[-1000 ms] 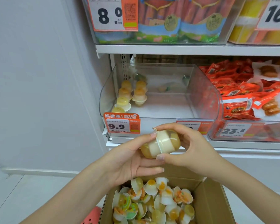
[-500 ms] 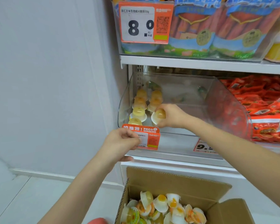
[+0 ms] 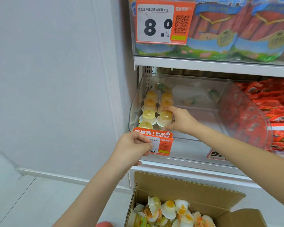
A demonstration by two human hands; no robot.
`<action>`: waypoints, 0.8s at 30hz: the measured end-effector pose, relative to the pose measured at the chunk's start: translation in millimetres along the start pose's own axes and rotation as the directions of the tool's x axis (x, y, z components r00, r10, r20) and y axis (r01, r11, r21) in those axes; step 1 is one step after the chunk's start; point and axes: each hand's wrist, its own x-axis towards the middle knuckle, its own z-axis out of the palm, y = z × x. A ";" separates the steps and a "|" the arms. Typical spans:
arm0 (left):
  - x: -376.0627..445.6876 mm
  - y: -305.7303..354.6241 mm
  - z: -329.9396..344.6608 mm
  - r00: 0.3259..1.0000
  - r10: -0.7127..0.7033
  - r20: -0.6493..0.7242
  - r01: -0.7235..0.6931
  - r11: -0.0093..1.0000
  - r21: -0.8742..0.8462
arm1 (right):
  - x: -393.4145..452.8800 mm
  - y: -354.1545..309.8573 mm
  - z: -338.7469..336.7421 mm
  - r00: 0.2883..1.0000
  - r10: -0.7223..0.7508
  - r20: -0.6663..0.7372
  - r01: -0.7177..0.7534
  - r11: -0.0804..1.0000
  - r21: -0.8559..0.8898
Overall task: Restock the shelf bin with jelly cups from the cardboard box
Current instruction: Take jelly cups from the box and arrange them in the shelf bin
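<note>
- Jelly cup (image 3: 165,119) sits pinched in right hand (image 3: 181,119) fingertips, inside the shelf bin (image 3: 246,112).
- Likely light, smooth-sided; hold at the dome's flanks.
- Left hand (image 3: 132,147) fingers curled; contents unclear.

Hands at the shelf bin, box of jelly cups below

The right hand (image 3: 180,119) reaches over the front edge of the clear shelf bin (image 3: 246,115) and grips a yellow jelly cup (image 3: 165,119) standing upside down near the bin's front left corner, beside two short rows of jelly cups (image 3: 149,104) along the left wall. The left hand (image 3: 132,148), fingers curled, pinches the orange price tag (image 3: 161,143) on the bin's front edge. Below, the open cardboard box (image 3: 187,187) holds a loose heap of cups.
</note>
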 end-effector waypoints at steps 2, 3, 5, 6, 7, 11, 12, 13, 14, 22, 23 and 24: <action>0.5 0.3 0.5 1.000 0.002 -0.006 -0.002 1.000 -0.010 | 0.0 0.3 0.3 1.000 0.012 0.000 -0.012 0.999 0.038; 0.6 0.6 0.8 1.000 0.003 -0.011 -0.003 1.000 -0.016 | 0.2 0.4 0.2 1.000 0.015 0.000 -0.015 0.999 0.051; 1.1 0.5 1.4 1.000 0.006 -0.021 -0.006 1.000 -0.022 | 0.3 -0.1 -0.1 1.000 0.013 0.003 -0.013 0.998 0.067; 1.3 0.1 1.8 1.000 0.008 -0.025 -0.008 1.000 -0.021 | 0.6 0.2 0.1 1.000 0.010 0.005 -0.010 0.997 0.071; 1.5 0.1 2.3 1.000 0.010 -0.027 -0.010 1.000 -0.022 | 1.0 0.6 0.3 1.000 0.006 0.006 -0.007 0.997 0.074; 2.3 -0.6 2.4 0.999 0.018 -0.027 -0.019 1.000 -0.016 | 1.2 2.4 1.0 1.000 0.005 0.010 -0.006 0.998 0.058; 2.2 -0.9 1.7 0.999 0.022 -0.027 -0.022 1.000 -0.005 | 0.9 2.1 0.4 1.000 0.003 0.013 -0.004 0.999 0.039; 2.2 -1.3 0.9 0.999 0.028 -0.022 -0.027 1.000 0.006 | -0.2 1.2 -1.5 1.000 0.006 0.012 -0.006 1.000 0.026; 2.0 -1.8 0.1 0.999 0.034 -0.013 -0.033 0.999 0.019 | -2.2 0.0 -4.5 1.000 0.007 0.000 -0.007 1.000 0.029; -5.4 -18.0 10.1 0.984 0.029 0.173 -0.075 0.962 0.264 | -103.4 -11.1 -44.6 0.893 -0.131 -0.430 0.187 0.978 0.090; -4.8 -22.4 15.7 0.981 0.023 0.195 -0.080 0.953 0.291 | -125.1 -8.1 -42.9 0.877 -0.160 -0.454 0.216 0.973 0.076; -3.3 -28.2 22.6 0.978 0.016 0.206 -0.084 0.943 0.322 | -146.4 -3.6 -38.3 0.870 -0.186 -0.456 0.233 0.971 0.049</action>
